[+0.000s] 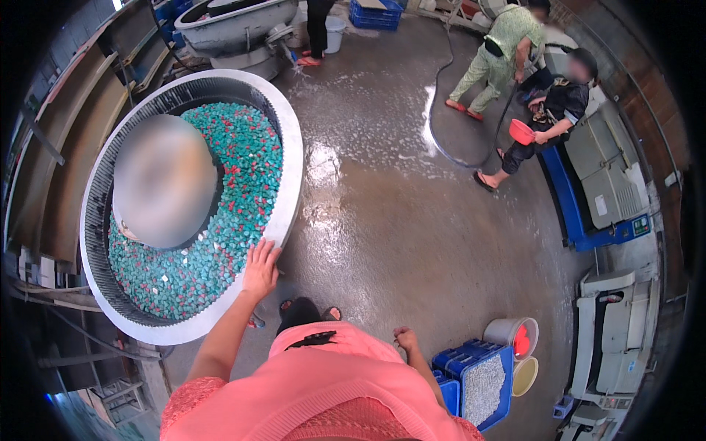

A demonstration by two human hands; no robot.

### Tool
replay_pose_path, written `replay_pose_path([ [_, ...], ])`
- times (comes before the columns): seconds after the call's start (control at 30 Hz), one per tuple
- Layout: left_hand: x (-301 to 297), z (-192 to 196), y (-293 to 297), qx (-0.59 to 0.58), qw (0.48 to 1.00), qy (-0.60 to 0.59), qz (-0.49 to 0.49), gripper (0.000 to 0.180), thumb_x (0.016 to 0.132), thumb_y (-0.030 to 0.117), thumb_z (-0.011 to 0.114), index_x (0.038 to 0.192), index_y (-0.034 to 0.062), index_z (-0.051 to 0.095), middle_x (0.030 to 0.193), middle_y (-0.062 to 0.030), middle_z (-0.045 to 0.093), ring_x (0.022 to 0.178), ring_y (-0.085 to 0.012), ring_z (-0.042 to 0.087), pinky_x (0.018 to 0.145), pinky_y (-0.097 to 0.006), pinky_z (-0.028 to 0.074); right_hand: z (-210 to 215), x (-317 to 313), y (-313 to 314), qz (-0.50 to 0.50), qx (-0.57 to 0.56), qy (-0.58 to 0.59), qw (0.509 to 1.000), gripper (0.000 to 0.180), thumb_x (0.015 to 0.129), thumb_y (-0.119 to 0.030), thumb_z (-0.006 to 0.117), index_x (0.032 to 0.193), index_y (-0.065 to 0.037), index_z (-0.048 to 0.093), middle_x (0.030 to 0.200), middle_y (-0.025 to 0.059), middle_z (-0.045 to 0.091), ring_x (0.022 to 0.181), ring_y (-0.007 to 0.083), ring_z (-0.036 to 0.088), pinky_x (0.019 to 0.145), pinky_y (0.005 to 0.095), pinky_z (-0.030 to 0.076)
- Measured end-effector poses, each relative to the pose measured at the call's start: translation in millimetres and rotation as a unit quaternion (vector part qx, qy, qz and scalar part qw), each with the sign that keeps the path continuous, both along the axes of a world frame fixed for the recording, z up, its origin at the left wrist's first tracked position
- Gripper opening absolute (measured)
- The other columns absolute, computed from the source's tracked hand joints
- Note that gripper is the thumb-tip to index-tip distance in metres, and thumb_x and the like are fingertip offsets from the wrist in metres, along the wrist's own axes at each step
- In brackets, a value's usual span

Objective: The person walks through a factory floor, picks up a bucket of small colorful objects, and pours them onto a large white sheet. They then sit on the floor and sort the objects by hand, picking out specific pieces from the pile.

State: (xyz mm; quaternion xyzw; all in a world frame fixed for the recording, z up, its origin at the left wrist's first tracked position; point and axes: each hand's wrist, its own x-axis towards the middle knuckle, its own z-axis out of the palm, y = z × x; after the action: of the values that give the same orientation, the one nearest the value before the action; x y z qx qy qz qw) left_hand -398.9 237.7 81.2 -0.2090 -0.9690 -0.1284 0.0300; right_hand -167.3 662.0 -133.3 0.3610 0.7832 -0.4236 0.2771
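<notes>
My left hand (261, 270) lies on the pale rim of a big round vibratory tub (293, 158), its fingers stretched out and holding nothing. Inside the tub's ribbed dark wall is a ring of small green pieces (246, 140) mixed with red ones and a few white ones. A domed centre (165, 180) rises from the middle of the tub; it is blurred. My right hand (405, 338) hangs beside my body with the fingers curled in, and no object shows in it. It is nearest to a blue crate (434, 360) on the floor.
The crate (483, 389) of whitish pieces stands at lower right beside two buckets (512, 332). Two people work at far right, one holding a red bowl (521, 131). A hose (439, 95) crosses the wet floor (397, 242). Machines (607, 169) line the right wall; another tub (235, 29) stands far left.
</notes>
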Motion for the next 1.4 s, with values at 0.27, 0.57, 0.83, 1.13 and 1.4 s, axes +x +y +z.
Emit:
replay_pose_path([
  [0.27, -3, 18, 51, 0.074, 0.996, 0.033, 0.036, 0.050, 0.070, 0.008, 0.052, 0.118, 0.0063, 0.039, 0.124, -0.0121, 0.037, 0.124, -0.0321, 0.024, 0.100, -0.054, 0.014, 10, -12, 18, -0.062, -0.073, -0.046, 0.994, 0.022, 0.083, -0.022, 0.052, 0.094, -0.004, 0.056, 0.079, 0.0084, 0.061, 0.062, 0.0175, 0.059, 0.046, 0.0304, 0.046],
  [0.57, -106, 18, 152, 0.267, 0.962, -0.033, -0.051, 0.040, 0.072, 0.000, 0.051, 0.112, 0.0037, 0.045, 0.108, -0.0148, 0.051, 0.102, -0.0315, 0.049, 0.087, -0.039, 0.038, 16, -113, 36, -0.081, -0.100, -0.055, 0.990, 0.021, 0.082, -0.017, 0.050, 0.096, -0.004, 0.056, 0.080, 0.0091, 0.061, 0.062, 0.0178, 0.059, 0.047, 0.0298, 0.046],
  [0.83, -299, 28, 194, 0.322, 0.942, -0.076, -0.059, 0.028, 0.079, 0.002, 0.049, 0.107, 0.0060, 0.051, 0.087, -0.0131, 0.060, 0.078, -0.0288, 0.059, 0.068, -0.035, 0.048, 23, -258, 105, -0.097, -0.085, -0.029, 0.991, 0.024, 0.083, -0.016, 0.045, 0.101, -0.005, 0.056, 0.078, 0.0082, 0.061, 0.061, 0.0162, 0.059, 0.047, 0.0280, 0.045],
  [1.13, -482, 40, 278, 0.318, 0.932, -0.109, -0.132, 0.027, 0.078, -0.002, 0.046, 0.104, 0.0043, 0.052, 0.090, -0.0112, 0.060, 0.084, -0.0230, 0.060, 0.072, -0.031, 0.046, 84, -436, 155, -0.170, -0.050, 0.075, 0.981, 0.023, 0.084, -0.016, 0.045, 0.102, -0.004, 0.055, 0.083, 0.0052, 0.060, 0.068, 0.0143, 0.059, 0.052, 0.0275, 0.045],
  [1.4, -609, -52, 392, 0.222, 0.941, -0.191, -0.168, 0.018, 0.079, 0.008, 0.048, 0.095, 0.0078, 0.055, 0.089, -0.0126, 0.059, 0.082, -0.0312, 0.057, 0.073, -0.038, 0.045, -51, -405, 261, 0.022, 0.015, -0.017, 0.999, 0.027, 0.075, -0.024, 0.056, 0.093, -0.004, 0.060, 0.077, 0.0080, 0.063, 0.068, 0.0172, 0.060, 0.063, 0.0271, 0.048],
])
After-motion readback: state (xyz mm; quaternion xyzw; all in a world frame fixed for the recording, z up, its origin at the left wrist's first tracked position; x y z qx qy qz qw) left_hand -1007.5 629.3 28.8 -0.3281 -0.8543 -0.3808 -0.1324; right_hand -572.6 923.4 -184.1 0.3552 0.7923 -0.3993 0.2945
